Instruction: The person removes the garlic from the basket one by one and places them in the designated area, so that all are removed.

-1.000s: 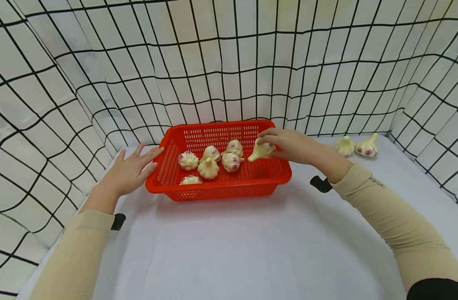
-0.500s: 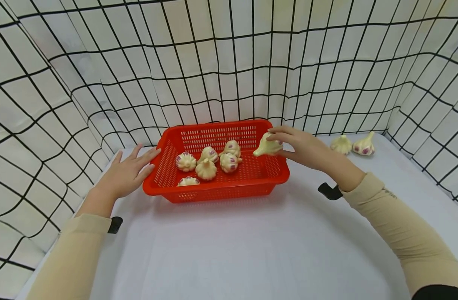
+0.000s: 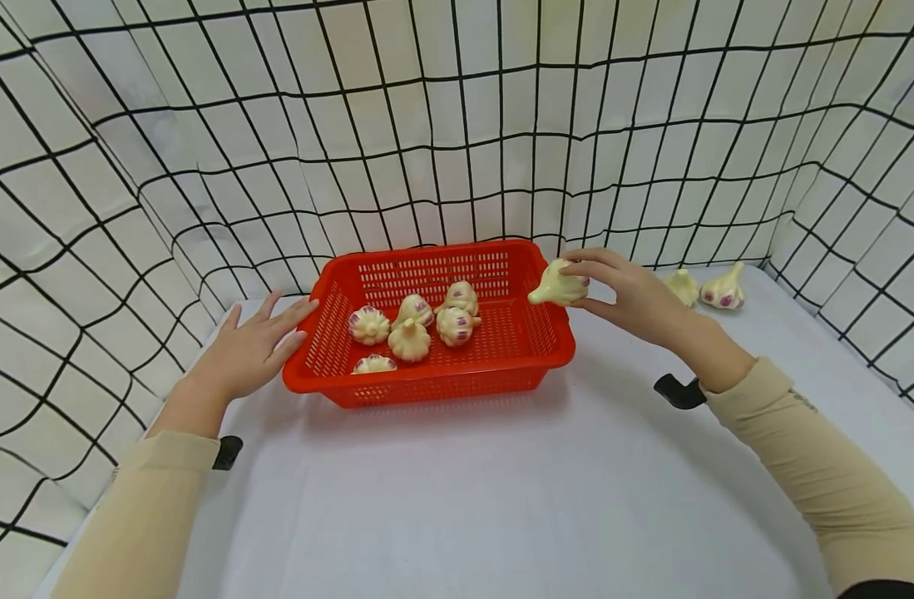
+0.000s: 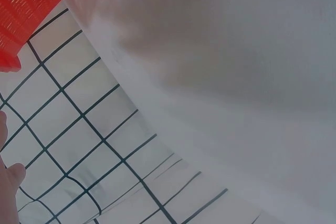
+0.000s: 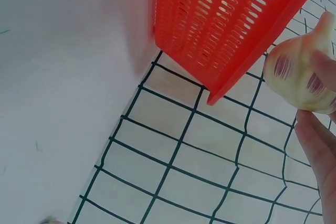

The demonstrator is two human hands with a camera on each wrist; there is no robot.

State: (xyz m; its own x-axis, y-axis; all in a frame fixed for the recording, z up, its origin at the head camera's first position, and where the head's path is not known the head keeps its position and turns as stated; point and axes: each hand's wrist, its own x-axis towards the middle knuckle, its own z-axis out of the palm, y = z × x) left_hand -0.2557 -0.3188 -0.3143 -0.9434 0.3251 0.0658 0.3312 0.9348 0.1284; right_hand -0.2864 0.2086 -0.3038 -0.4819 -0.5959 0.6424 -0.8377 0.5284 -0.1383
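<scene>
A red perforated plastic basket (image 3: 442,391) stands near the back of the table with several garlic bulbs (image 3: 409,340) inside, cream with purple patches. My right hand (image 3: 632,299) pinches another garlic bulb (image 3: 560,283) by its root end, above the basket's right rim, its stem pointing left. In the right wrist view, that held bulb (image 5: 299,72) shows beside the basket wall (image 5: 210,24), between thumb and fingers. My left hand (image 3: 243,349) lies with fingers spread, fingertips right at the basket's left rim. Only a bit of that hand (image 4: 8,182) enters the left wrist view.
Two more garlic bulbs, one plain (image 3: 683,287) and one purple-patched (image 3: 723,288), lie on the white table (image 3: 457,499) at the back right, the plain one partly behind my right hand. A black wire grid (image 3: 464,133) over white sheeting encloses the back and both sides.
My right hand has moved right with the garlic bulb, from over the basket's inside to its right rim. The left hand stays at the left rim; the view has shifted slightly.
</scene>
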